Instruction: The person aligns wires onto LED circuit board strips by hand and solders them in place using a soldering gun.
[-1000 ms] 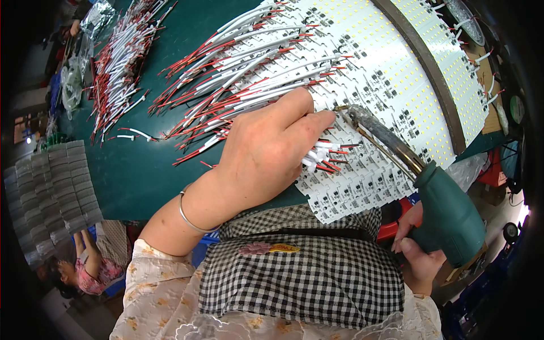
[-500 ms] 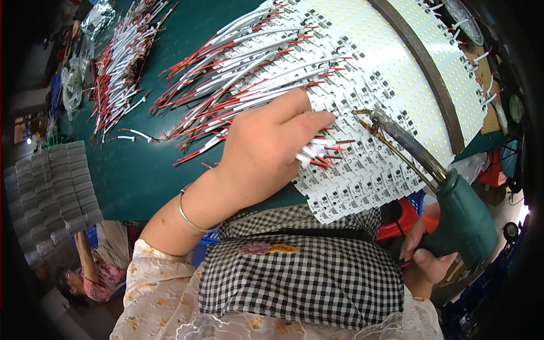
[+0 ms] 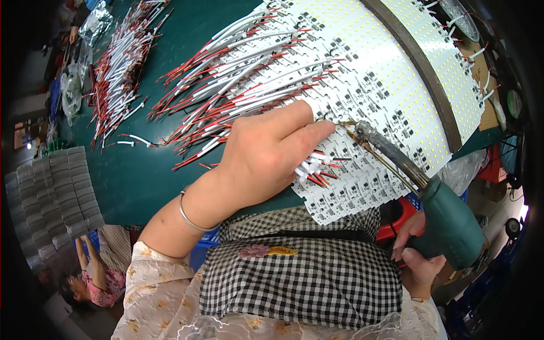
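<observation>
— Green work table under everything, is it?

— Yes, dark green, with a loose heap of red-and-white wire leads at its far left and stacks of grey trays off its near left edge.

— And the white sheet?

— That is a curved panel of LED circuit boards, with more red-and-white leads fanning from its left edge.

— Where does the left hand sit?

— Palm down on the near edge of the panel, fingers closed together, pinching a short wire whose white sleeve and red ends stick out just beyond the fingertips.

— The right hand?

— Low at the right, wrapped tightly round the green grip of a soldering gun. Its metal barrel runs up and left; the tip rests on the boards just beside the left forefinger, slightly above the pinched wire.
</observation>
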Available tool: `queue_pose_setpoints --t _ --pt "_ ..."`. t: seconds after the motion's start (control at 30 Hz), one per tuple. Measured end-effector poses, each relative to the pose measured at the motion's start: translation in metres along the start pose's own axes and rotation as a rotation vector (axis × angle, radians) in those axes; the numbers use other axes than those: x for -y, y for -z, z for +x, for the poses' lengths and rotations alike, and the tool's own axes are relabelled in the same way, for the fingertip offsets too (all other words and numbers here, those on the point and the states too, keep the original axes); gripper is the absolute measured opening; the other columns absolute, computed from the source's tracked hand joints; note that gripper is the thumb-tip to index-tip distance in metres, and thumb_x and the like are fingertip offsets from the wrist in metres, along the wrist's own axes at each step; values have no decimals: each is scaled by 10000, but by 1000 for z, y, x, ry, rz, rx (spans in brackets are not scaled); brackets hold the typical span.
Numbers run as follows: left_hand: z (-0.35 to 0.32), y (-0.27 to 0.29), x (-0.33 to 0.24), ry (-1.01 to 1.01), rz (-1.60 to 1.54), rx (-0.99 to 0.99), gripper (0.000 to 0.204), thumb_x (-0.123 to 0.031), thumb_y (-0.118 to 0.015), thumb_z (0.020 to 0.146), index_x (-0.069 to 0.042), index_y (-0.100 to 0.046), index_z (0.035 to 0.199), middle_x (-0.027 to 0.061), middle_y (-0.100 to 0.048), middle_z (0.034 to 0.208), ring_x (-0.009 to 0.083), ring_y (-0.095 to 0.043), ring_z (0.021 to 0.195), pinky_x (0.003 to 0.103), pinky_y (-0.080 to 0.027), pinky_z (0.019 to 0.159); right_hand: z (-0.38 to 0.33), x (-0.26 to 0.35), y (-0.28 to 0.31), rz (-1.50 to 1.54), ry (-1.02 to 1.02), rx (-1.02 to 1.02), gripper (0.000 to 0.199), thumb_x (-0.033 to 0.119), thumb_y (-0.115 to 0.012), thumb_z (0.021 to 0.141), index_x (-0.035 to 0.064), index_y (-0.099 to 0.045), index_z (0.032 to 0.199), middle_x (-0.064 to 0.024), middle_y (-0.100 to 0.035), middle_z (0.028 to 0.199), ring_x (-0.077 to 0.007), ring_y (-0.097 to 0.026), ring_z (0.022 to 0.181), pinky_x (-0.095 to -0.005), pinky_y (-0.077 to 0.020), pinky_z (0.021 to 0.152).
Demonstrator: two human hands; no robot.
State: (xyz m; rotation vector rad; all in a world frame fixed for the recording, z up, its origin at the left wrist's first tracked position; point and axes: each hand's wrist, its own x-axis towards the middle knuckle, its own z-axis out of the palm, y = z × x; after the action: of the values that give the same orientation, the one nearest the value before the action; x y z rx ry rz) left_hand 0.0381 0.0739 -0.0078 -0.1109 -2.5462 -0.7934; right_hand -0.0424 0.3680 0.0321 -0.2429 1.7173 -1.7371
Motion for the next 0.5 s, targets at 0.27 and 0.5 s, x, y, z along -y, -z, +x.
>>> queue_pose_setpoints --t 0.27,0.5 --pt "0 -2 0 -41 48 -17 303 -43 -629 692 -9 -682 988 69 -570 713 181 -585 579 277 -474 481 -8 -6 5 -253 -38 21 607 127 -740 701 -55 -464 1211 -104 -570 712 -158 -543 557 -250 -467 486" --pt "0 -1 -1 -58 104 -6 303 -54 -607 690 -2 -681 980 70 -565 707 184 -577 565 279 -467 465 -1 0 7 12 21 4 663 154 -752 716 -111 -404 1214 -104 -542 640 -157 -501 434 -259 -458 403"
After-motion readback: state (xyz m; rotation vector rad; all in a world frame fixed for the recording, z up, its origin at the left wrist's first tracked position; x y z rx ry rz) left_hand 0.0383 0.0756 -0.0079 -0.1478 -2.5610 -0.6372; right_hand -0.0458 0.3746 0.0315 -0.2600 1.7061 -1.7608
